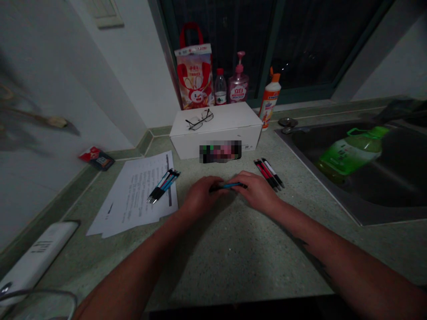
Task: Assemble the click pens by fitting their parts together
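A blue pen (231, 185) with dark ends lies level between my two hands, just above the counter. My left hand (204, 192) is closed on its dark left end, and my right hand (256, 189) grips it near the right end. To the right of my right hand rests a group of pens (268, 173) with red, white and black barrels. On the left, several blue and black pens (163, 186) lie bunched together on printed paper sheets (133, 200).
Behind my hands stands a white box (216, 126) with eyeglasses (200, 120) on top; a pixelated patch covers part of its front. A sink (350, 204) holding a green jug (355, 151) is at right. A white power strip (42, 251) lies at left.
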The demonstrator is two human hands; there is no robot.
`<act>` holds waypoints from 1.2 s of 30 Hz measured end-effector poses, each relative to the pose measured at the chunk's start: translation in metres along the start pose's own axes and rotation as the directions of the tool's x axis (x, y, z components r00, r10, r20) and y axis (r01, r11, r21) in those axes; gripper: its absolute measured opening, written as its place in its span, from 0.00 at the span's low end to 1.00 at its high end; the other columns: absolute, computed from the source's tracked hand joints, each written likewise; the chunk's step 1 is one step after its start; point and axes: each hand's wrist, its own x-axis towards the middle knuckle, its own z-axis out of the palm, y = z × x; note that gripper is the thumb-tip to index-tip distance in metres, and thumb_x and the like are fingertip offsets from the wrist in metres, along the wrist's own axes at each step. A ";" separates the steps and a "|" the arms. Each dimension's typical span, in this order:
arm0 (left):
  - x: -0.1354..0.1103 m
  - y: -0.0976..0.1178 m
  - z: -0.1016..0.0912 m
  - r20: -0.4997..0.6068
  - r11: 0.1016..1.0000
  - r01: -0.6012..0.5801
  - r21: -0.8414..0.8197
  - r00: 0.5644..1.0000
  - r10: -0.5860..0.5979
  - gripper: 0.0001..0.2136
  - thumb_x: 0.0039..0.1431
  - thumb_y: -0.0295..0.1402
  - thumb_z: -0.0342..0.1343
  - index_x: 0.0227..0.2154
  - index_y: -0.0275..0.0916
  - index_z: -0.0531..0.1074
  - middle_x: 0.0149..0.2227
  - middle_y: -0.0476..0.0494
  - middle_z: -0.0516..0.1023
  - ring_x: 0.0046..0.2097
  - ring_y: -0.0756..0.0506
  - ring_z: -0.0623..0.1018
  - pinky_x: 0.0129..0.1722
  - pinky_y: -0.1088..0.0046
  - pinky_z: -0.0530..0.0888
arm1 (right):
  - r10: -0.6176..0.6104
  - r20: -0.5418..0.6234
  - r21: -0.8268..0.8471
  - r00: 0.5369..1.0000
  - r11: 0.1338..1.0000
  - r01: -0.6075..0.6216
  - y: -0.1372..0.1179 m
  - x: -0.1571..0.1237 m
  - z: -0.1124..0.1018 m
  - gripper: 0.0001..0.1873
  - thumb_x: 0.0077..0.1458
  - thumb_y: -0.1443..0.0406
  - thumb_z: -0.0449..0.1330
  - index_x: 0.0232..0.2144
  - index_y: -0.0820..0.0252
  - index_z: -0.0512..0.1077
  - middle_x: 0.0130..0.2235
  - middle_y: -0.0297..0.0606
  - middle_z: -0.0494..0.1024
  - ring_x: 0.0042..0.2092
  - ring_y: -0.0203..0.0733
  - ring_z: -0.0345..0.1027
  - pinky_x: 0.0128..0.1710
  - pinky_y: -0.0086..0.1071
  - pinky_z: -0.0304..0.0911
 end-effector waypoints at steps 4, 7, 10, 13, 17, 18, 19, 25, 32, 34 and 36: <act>-0.001 0.001 0.002 -0.001 0.999 -0.015 0.037 1.000 0.015 0.06 0.62 0.35 0.59 0.38 0.42 0.80 0.38 0.41 0.84 0.41 0.40 0.80 0.44 0.61 0.74 | -0.018 -0.005 0.007 1.000 1.000 0.018 0.000 0.000 0.000 0.12 0.62 0.70 0.62 0.43 0.51 0.81 0.41 0.38 0.81 0.44 0.45 0.75 0.46 0.39 0.67; 0.000 0.005 -0.001 0.067 1.000 0.015 -0.012 0.998 -0.014 0.09 0.65 0.35 0.55 0.33 0.42 0.79 0.32 0.43 0.83 0.35 0.42 0.80 0.40 0.63 0.74 | -0.050 -0.025 -0.023 0.998 0.999 0.049 0.001 -0.001 -0.001 0.13 0.62 0.70 0.61 0.44 0.49 0.82 0.41 0.39 0.81 0.46 0.46 0.74 0.47 0.41 0.67; 0.000 0.009 -0.004 0.136 0.994 0.066 -0.086 0.989 -0.054 0.14 0.67 0.36 0.51 0.28 0.41 0.78 0.27 0.45 0.81 0.31 0.44 0.78 0.37 0.66 0.73 | -0.085 -0.047 -0.061 0.995 0.995 0.082 0.001 -0.001 -0.003 0.13 0.62 0.70 0.61 0.44 0.49 0.82 0.41 0.39 0.81 0.47 0.48 0.73 0.48 0.42 0.67; 0.000 0.009 -0.005 0.131 0.991 0.083 -0.106 0.989 -0.069 0.13 0.66 0.35 0.52 0.30 0.40 0.79 0.30 0.45 0.82 0.33 0.44 0.79 0.38 0.67 0.73 | -0.086 -0.040 -0.075 0.995 0.994 0.083 0.001 -0.001 -0.004 0.12 0.62 0.68 0.62 0.45 0.49 0.81 0.42 0.39 0.81 0.48 0.48 0.73 0.48 0.42 0.67; -0.001 0.006 -0.003 0.015 0.998 0.022 -0.054 1.000 -0.021 0.08 0.61 0.34 0.58 0.39 0.41 0.81 0.38 0.42 0.84 0.40 0.41 0.81 0.43 0.65 0.74 | 0.010 0.023 -0.069 1.000 0.998 -0.008 0.000 0.000 -0.002 0.12 0.63 0.63 0.63 0.48 0.48 0.80 0.44 0.39 0.82 0.46 0.48 0.75 0.46 0.40 0.68; -0.001 0.006 -0.002 0.007 0.999 0.015 -0.035 1.000 -0.015 0.08 0.62 0.34 0.58 0.39 0.41 0.81 0.38 0.42 0.84 0.40 0.41 0.81 0.43 0.64 0.74 | 0.031 0.040 -0.073 0.999 0.997 -0.028 -0.001 0.000 -0.002 0.11 0.64 0.63 0.62 0.47 0.49 0.80 0.43 0.39 0.82 0.45 0.48 0.76 0.44 0.40 0.68; -0.001 0.005 -0.002 0.017 1.000 0.015 -0.021 1.000 -0.015 0.08 0.62 0.34 0.57 0.38 0.41 0.81 0.37 0.42 0.84 0.39 0.41 0.81 0.42 0.65 0.74 | 0.040 0.049 -0.078 0.998 0.996 -0.036 -0.001 0.000 -0.001 0.10 0.64 0.63 0.62 0.45 0.50 0.81 0.42 0.39 0.82 0.43 0.47 0.76 0.43 0.40 0.68; 0.001 0.007 -0.004 0.124 0.998 0.061 -0.007 0.990 -0.060 0.14 0.67 0.37 0.51 0.28 0.40 0.78 0.28 0.46 0.81 0.31 0.44 0.78 0.36 0.68 0.71 | -0.061 -0.053 -0.096 0.997 0.994 0.056 -0.001 0.000 -0.004 0.07 0.62 0.67 0.63 0.41 0.54 0.81 0.40 0.40 0.80 0.45 0.48 0.74 0.46 0.40 0.67; 0.001 0.004 -0.002 0.101 0.994 0.037 -0.098 0.994 -0.027 0.11 0.65 0.34 0.53 0.43 0.39 0.79 0.36 0.45 0.83 0.38 0.45 0.80 0.40 0.69 0.72 | -0.021 -0.092 0.007 0.996 1.000 0.021 0.002 0.001 -0.008 0.08 0.59 0.70 0.65 0.40 0.55 0.80 0.39 0.38 0.80 0.43 0.45 0.74 0.44 0.38 0.67; 0.000 0.003 -0.001 0.109 0.995 0.016 -0.095 0.994 -0.006 0.12 0.65 0.34 0.53 0.45 0.38 0.78 0.37 0.44 0.83 0.38 0.45 0.80 0.41 0.69 0.72 | 0.004 -0.064 0.088 0.998 0.996 0.002 0.001 0.002 -0.006 0.08 0.59 0.69 0.65 0.40 0.55 0.80 0.38 0.38 0.80 0.41 0.43 0.74 0.42 0.37 0.67; 0.000 0.003 -0.001 0.119 0.996 0.012 -0.089 0.993 -0.002 0.12 0.66 0.35 0.52 0.45 0.38 0.78 0.36 0.44 0.83 0.36 0.45 0.79 0.40 0.69 0.71 | 0.021 -0.043 0.180 0.999 0.984 -0.013 -0.001 0.002 -0.003 0.08 0.60 0.68 0.63 0.41 0.55 0.80 0.39 0.38 0.81 0.41 0.41 0.75 0.41 0.35 0.67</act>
